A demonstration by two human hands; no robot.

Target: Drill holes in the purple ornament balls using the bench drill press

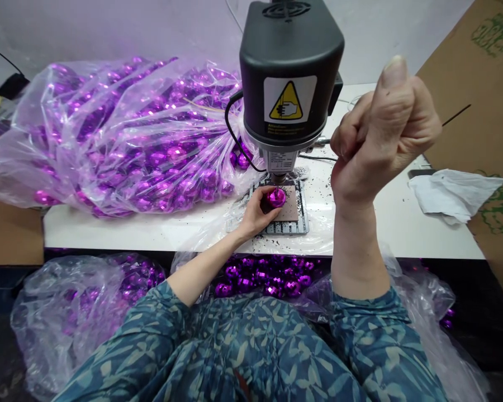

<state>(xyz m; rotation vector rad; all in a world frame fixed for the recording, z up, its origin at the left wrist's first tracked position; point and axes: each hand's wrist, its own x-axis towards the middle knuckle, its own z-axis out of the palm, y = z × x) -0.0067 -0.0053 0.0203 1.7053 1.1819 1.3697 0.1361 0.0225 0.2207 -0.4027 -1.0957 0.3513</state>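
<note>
My left hand pinches a shiny purple faceted ball between thumb and fingers. The ball rests on a small brown board on the slotted metal base of a drill press. The drill's lower end meets the top of the ball; whether the bit is inside it I cannot tell. Raised at the right of the machine, my right hand is closed around the press's lever, whose metal rod runs from the drill head into my fist. The grip end is hidden by my fingers.
A large clear plastic bag of purple balls lies on the left of the white table. More purple balls sit below the table's front edge. At right are a white cloth and a cardboard box. Dark shavings surround the base.
</note>
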